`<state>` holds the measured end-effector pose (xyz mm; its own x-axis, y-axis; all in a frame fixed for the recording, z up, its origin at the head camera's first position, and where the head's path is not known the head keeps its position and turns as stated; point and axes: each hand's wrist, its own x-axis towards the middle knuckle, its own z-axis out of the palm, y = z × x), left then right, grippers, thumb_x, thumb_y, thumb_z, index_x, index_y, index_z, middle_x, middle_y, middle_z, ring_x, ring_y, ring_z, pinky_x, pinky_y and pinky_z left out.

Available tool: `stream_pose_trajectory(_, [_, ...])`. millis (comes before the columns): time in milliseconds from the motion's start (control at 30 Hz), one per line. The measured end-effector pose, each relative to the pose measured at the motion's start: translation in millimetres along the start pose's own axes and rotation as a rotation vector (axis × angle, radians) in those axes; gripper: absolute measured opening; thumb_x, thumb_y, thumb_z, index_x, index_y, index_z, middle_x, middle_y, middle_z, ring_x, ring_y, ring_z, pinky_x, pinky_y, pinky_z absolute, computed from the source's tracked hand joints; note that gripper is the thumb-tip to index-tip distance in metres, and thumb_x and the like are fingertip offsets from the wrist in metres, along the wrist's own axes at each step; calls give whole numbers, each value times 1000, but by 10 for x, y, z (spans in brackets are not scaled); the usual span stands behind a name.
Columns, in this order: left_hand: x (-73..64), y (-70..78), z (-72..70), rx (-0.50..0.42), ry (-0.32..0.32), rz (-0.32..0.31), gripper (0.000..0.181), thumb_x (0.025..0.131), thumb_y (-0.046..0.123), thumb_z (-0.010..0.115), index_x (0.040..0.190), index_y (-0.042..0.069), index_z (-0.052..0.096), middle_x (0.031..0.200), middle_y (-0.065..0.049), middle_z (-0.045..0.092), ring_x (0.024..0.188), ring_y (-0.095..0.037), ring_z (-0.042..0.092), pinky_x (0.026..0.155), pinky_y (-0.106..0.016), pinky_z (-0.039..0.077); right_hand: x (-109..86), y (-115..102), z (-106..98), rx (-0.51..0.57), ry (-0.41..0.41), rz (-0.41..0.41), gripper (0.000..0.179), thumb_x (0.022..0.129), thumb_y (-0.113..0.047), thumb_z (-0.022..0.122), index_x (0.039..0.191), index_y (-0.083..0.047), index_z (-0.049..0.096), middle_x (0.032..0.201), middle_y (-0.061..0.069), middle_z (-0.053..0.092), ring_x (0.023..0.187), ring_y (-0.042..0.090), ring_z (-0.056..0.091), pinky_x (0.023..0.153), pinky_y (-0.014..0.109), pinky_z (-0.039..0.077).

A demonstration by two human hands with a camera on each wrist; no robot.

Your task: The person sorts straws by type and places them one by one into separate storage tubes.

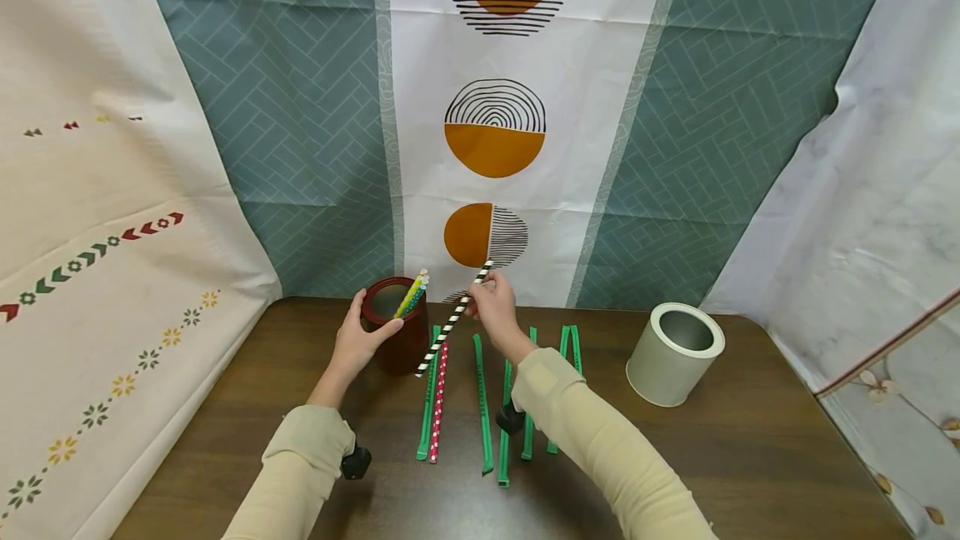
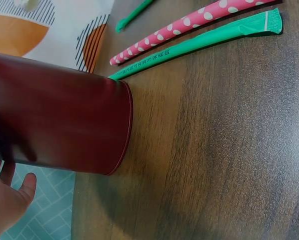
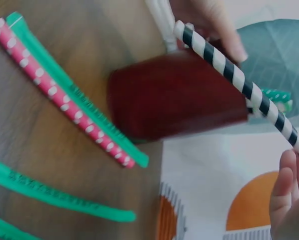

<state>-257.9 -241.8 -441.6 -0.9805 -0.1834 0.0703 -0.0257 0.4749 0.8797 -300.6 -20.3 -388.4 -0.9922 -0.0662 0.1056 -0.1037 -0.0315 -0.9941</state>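
My left hand (image 1: pixel 354 347) grips a dark red cylindrical cup (image 1: pixel 403 350) near its rim, thumb at the near side. The cup stands upright on the wooden table. Inside it, the tops of a yellow straw (image 1: pixel 408 294) and a teal dotted straw (image 3: pixel 277 95) stick out over the rim. My right hand (image 1: pixel 495 311) pinches a black-and-white striped paper straw (image 1: pixel 447 328) near its upper end. That straw slants in the air to the cup's right, lower end pointing down and left. A pink straw with white dots (image 1: pixel 438 407) lies close beside the cup.
Several green-wrapped straws (image 1: pixel 483 407) lie lengthwise across the middle of the table (image 1: pixel 660 473). A pale grey-green cylindrical cup (image 1: pixel 663 369) with a white rim stands at the right. Patterned cloth (image 1: pixel 315 107) hangs behind the table's far edge.
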Motion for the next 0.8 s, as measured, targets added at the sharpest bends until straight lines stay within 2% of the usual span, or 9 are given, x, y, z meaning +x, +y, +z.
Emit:
stream_pose_trajectory(200, [0, 6, 2, -3, 5, 2, 96, 74, 48, 65, 143, 15, 7, 147, -12, 17, 134, -31, 19, 104, -52, 23, -2, -134, 35, 77, 84, -91, 10, 81, -2, 44, 87, -6, 37, 55, 2, 51, 45, 14, 53, 45, 24, 45])
stream_pose_trajectory(400, [7, -3, 6, -2, 9, 9, 96, 74, 47, 65, 143, 13, 8, 146, -13, 19, 133, -31, 21, 103, -51, 25, 32, -232, 47, 161, 149, -116, 11, 83, -3, 44, 87, -9, 35, 61, 5, 53, 49, 16, 56, 45, 18, 45])
stream_pose_trajectory(533, [9, -7, 10, 1, 8, 7, 96, 74, 47, 65, 143, 14, 8, 146, -13, 19, 133, -31, 21, 103, -52, 26, 72, -279, 54, 213, 192, -135, 10, 84, -2, 43, 91, -4, 37, 65, 5, 55, 49, 12, 57, 46, 19, 45])
stream_pose_trajectory(633, [10, -11, 7, 4, 5, 6, 96, 74, 47, 65, 143, 14, 7, 147, -12, 18, 133, -31, 20, 103, -53, 25, 95, -299, 63, 211, 212, -150, 12, 84, -3, 45, 94, -2, 38, 68, 6, 57, 50, 10, 58, 49, 23, 48])
stream_pose_trajectory(800, [6, -14, 2, 6, 5, 7, 97, 73, 49, 65, 143, 16, 6, 147, -11, 18, 134, -29, 18, 104, -52, 23, 96, -311, 107, 113, 186, -170, 15, 86, -6, 48, 98, -3, 40, 75, 14, 61, 54, 7, 59, 58, 33, 52])
